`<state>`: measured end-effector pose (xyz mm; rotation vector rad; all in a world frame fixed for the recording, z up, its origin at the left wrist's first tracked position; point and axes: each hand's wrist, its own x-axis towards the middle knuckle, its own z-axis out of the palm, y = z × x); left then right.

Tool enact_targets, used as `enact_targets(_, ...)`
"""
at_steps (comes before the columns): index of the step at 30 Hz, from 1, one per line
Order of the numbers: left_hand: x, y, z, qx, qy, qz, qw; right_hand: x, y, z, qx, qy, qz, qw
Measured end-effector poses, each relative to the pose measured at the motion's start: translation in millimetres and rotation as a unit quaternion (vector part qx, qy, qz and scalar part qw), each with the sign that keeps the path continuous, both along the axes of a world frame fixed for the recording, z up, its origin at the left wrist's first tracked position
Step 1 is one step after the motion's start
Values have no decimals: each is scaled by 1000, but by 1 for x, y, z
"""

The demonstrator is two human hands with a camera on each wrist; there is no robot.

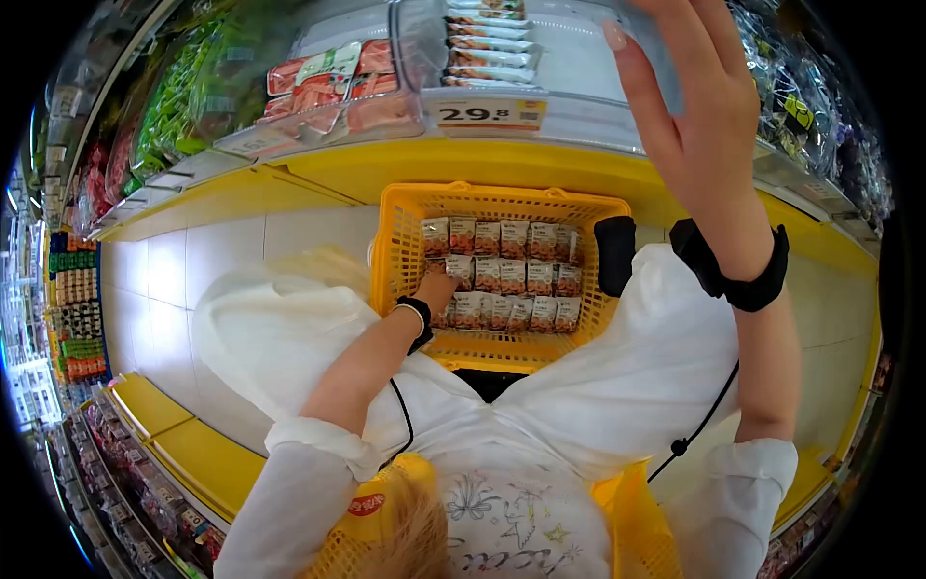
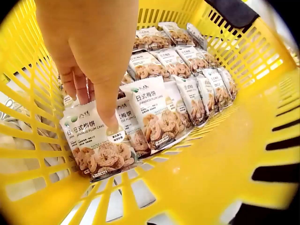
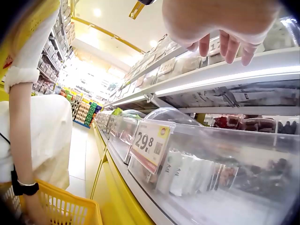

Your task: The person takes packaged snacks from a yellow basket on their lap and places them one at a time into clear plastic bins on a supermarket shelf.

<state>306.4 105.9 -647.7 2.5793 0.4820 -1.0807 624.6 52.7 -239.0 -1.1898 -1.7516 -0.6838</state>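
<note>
My left hand (image 1: 436, 289) reaches down into the left side of the yellow shopping basket (image 2: 201, 154). Its thumb lies across the front of a white plum cake packet (image 2: 98, 147), with the other fingers behind, pinching it upright against its neighbours. Several more plum cake packets (image 1: 513, 275) stand in three rows in the basket. My right hand (image 1: 699, 116) is raised over a clear shelf bin (image 3: 211, 140), holding nothing, its fingers extended and partly cut off in the head view. Inside that bin a row of similar packets (image 1: 490, 43) stands on the left.
A price tag (image 1: 490, 114) reading 29.8 hangs on the bin's front. Red-and-white packs (image 1: 333, 82) and green packs (image 1: 183, 106) fill bins to the left. An upper shelf (image 3: 234, 77) runs above the bin. A yellow ledge (image 1: 338, 169) borders the tiled floor.
</note>
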Motion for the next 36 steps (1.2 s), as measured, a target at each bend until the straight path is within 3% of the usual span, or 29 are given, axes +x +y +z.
enact_targets(2,-15,4,-38,69,-1,-77,995,12,-2,-9,21,-36,-7,999)
enact_targets(3,-11,4,-25,72,-3,-81,994,18,-4,-10,42,-75,-10,996)
enact_targets(4,-2,5,1,47,70,-114,990,7,-22,0,-66,-48,-24,996)
enact_targets(5,5,7,17,24,141,-144,979,1,-27,4,-59,-54,-26,996)
enact_targets(7,5,4,17,46,140,-150,978,-9,-26,7,-98,-14,-41,994)
enact_targets(8,2,3,-11,84,158,-188,966,-15,-24,7,-82,18,-19,996)
enact_targets(11,41,9,66,27,153,-171,973,-18,-21,2,-90,-4,13,996)
enact_targets(12,41,18,38,-7,112,-138,984,-21,-17,0,-66,-21,34,997)
enact_targets(13,55,19,56,-5,110,-134,985,-24,-15,0,-64,-23,37,997)
enact_targets(15,102,20,145,-98,96,-73,988,-34,-17,0,-131,-3,101,986)
enact_targets(17,118,17,258,-187,-66,41,979,-42,-18,-4,-162,7,135,978)
enact_targets(19,120,13,319,-167,-163,31,972,-47,-21,-3,-192,15,167,967)
enact_targets(21,103,18,359,-211,-357,46,909,-50,-26,0,-310,34,167,935)
enact_targets(22,98,19,385,-208,-361,50,907,-51,-28,-1,-310,28,171,935)
enact_targets(24,86,25,429,-94,-313,40,944,-55,-29,-1,-349,76,169,919)
enact_targets(25,79,28,434,-91,-318,42,943,-54,-28,1,-347,69,171,919)
enact_targets(27,63,36,440,-11,-389,55,919,-57,-25,8,-570,174,229,769)
enact_targets(28,57,41,436,-19,-438,54,897,-60,-23,-2,-488,151,249,823)
enact_targets(31,46,47,421,-60,-481,103,868,-62,-16,-5,-540,137,242,794)
enact_targets(35,35,43,409,-37,-544,111,831,-61,-5,8,-550,124,231,793)
enact_targets(36,34,43,410,-90,-593,165,783,-61,-2,21,-547,149,239,789)
